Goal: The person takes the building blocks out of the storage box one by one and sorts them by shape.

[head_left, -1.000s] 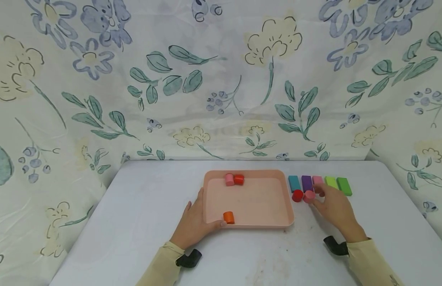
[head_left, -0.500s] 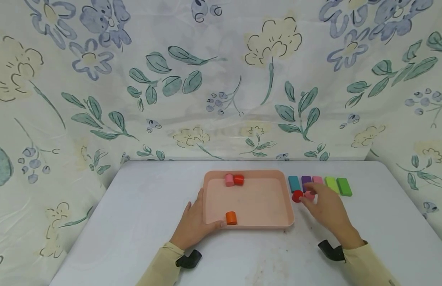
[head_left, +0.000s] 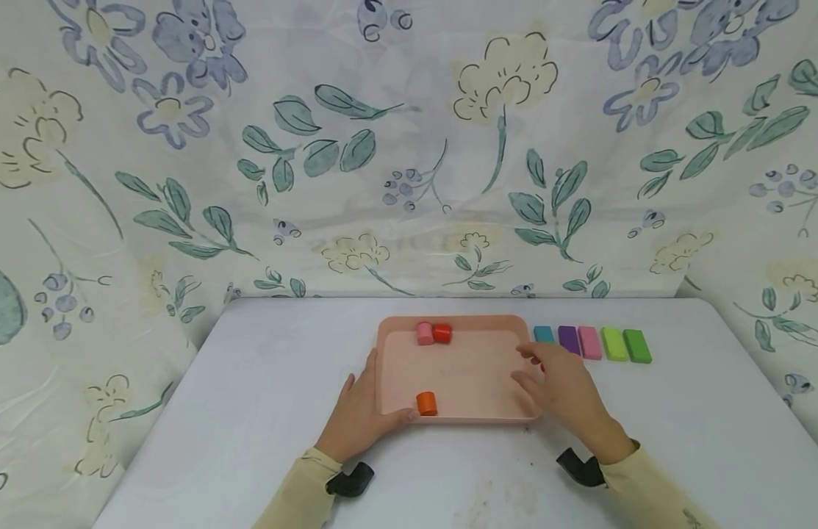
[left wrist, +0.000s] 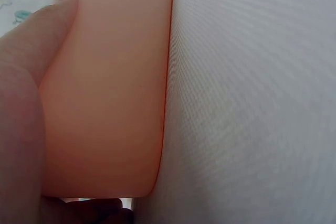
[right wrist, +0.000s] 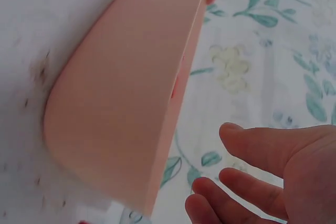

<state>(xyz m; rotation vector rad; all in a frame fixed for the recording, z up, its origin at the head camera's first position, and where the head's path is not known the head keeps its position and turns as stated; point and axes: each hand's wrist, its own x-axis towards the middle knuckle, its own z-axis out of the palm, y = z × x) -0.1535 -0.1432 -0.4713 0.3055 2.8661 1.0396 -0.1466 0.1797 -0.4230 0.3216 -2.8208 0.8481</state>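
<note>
A shallow pink tray [head_left: 475, 371] lies on the white table. My left hand [head_left: 362, 411] holds its near left corner, thumb at the front rim, fingers along the left side; the left wrist view shows the thumb [left wrist: 52, 27] against the tray wall. My right hand [head_left: 567, 393] is over the tray's right rim with thumb and fingers apart; the right wrist view shows nothing between them. It mostly hides a red cylinder [head_left: 543, 367] and a pink one on the table. Inside the tray are an orange cylinder [head_left: 426, 403], a pink cylinder [head_left: 425, 333] and a red one [head_left: 442, 333].
Right of the tray stands a row of flat blocks: blue [head_left: 544, 334], purple [head_left: 569, 339], pink [head_left: 590, 343], lime [head_left: 614, 344] and green [head_left: 637, 346]. A floral cloth [head_left: 409, 220] hangs behind the table.
My right hand has moved left from the pink cylinder, past the red one, to the tray's right rim. The orange cylinder has shifted slightly inside the tray; my left hand stays put.
</note>
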